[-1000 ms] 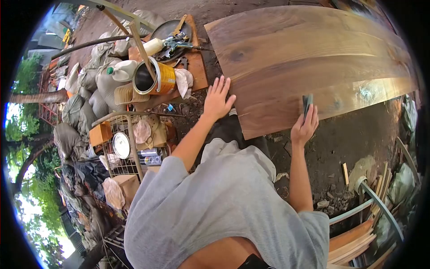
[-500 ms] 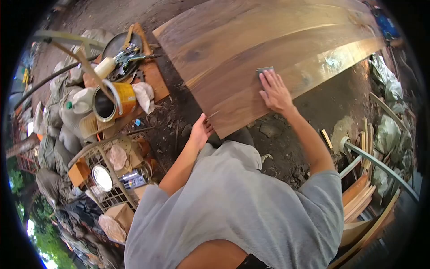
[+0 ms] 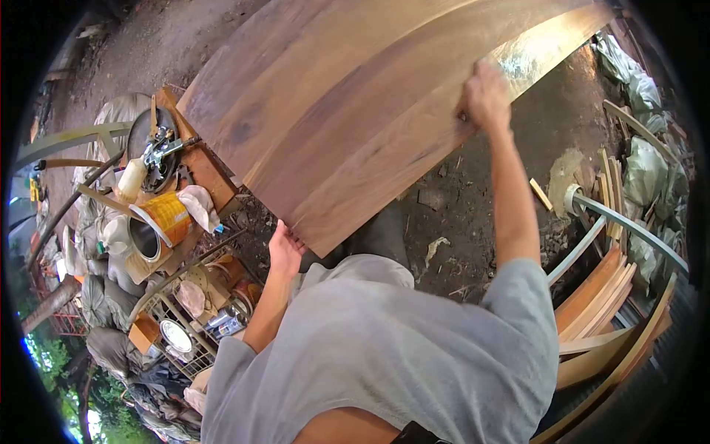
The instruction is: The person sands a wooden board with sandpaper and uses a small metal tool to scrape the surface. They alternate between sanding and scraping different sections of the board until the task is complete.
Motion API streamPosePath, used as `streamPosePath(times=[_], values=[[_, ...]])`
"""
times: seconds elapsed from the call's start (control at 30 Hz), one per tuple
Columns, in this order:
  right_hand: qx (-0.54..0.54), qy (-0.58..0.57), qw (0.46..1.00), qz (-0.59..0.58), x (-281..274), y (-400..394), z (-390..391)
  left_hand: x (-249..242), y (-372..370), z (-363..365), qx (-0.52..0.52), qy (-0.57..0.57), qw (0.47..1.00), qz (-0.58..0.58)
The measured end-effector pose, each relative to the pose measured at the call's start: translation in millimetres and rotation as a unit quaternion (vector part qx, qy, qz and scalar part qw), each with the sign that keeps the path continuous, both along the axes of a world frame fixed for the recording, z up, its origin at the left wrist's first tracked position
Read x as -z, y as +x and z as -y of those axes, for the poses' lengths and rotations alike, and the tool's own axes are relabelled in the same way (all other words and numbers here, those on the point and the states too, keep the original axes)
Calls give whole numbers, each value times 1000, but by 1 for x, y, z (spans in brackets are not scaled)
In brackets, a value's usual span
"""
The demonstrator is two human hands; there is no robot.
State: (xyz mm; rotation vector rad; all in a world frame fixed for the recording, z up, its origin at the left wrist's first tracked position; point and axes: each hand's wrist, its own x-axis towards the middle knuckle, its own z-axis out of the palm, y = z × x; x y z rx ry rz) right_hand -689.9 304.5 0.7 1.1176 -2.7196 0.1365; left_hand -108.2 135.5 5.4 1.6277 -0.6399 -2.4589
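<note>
A large brown wooden board (image 3: 355, 126) with a glossy sheen at its right end spans the upper part of the view. At its near left corner my left hand (image 3: 286, 248) is closed on the edge, with some fingers partly hidden under the board. My right hand (image 3: 488, 96) is on the board near its right long edge, blurred by motion, with its fingers curled. The small grey sanding pad seen under it earlier is hidden by the hand now.
On the left stand a yellow can (image 3: 164, 220), a dark round tray with a spray gun (image 3: 163, 152), a white bottle (image 3: 132, 180) and a plastic crate (image 3: 174, 307). At right lie wooden strips (image 3: 599, 300), a grey pipe (image 3: 636, 233) and plastic bags (image 3: 642, 174).
My right hand has slid forward and to the right along the board. The view has shifted, so the board and my left hand appear lower and further left. My left hand remains at the corner.
</note>
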Motion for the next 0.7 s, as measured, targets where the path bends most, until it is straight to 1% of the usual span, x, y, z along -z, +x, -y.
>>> streamPosePath(times=[0.07,0.13,0.17,0.2,0.23,0.27,0.3,0.33,0.37,0.43,0.47,0.53,0.57,0.6,0.63,0.67,0.7], values=[[72,-76,994,-19,15,-50,-9,9,5,-2,8,-4,1000,-3],[-5,-25,999,-43,11,-13,0,9,10,0,-22,13,1000,-7],[-12,134,990,-41,-4,66,23,5,7,4,-20,12,1000,-7],[-137,179,974,-18,-74,161,56,3,1,6,-31,27,999,-19],[-241,-55,959,139,-37,237,51,-1,-3,1,-42,47,998,-27],[-317,-128,911,232,-38,321,52,-1,3,-3,-39,50,998,-24],[-399,-134,849,320,-31,387,50,3,14,0,-62,69,995,-22],[-533,-98,818,195,-3,429,44,10,15,9,-85,80,993,-25],[-529,-104,820,191,-7,406,45,12,15,8,-101,90,990,-40],[-448,-55,854,259,-28,322,30,-7,-1,1,-105,89,990,-6],[-386,-41,890,239,-31,263,15,-10,-13,-5,-121,88,989,18],[-299,-22,937,176,-29,132,-10,-10,-12,-6,-133,84,987,12],[-188,42,977,90,-50,20,-10,-8,-24,-6,-93,45,994,32],[-124,32,988,83,-42,-43,-14,-9,-22,-9,-53,13,997,59],[-67,145,987,-6,-29,-107,-21,-12,-21,-11,-56,12,997,60],[31,225,971,74,-60,-153,-21,-15,-22,-12,-53,1,996,70],[76,86,993,37,-35,-192,-32,-15,-27,-17,-51,-9,996,77]])
